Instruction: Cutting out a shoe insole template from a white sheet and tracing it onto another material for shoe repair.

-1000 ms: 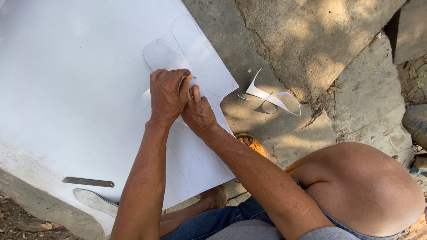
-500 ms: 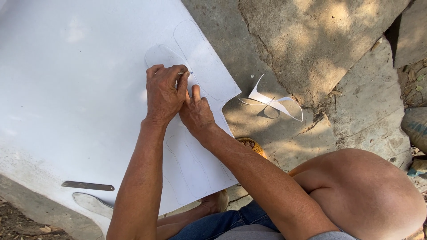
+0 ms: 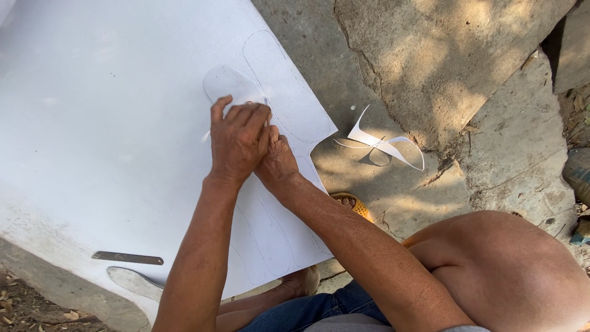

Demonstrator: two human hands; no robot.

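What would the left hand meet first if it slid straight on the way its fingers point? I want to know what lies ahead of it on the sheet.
The left hand points up the sheet. It would likely run along the sole-shaped template under its fingertips, then onto bare sheet.

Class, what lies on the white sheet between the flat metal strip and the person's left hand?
Bare white sheet: the head view shows nothing between metal strip and left hand.

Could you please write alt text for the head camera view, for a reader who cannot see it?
Seen from above, a person's left hand and right hand press a sole-shaped template onto a large white sheet laid on cracked concrete ground. A curled white offcut lies beside the sheet, a flat metal strip near its lower edge.
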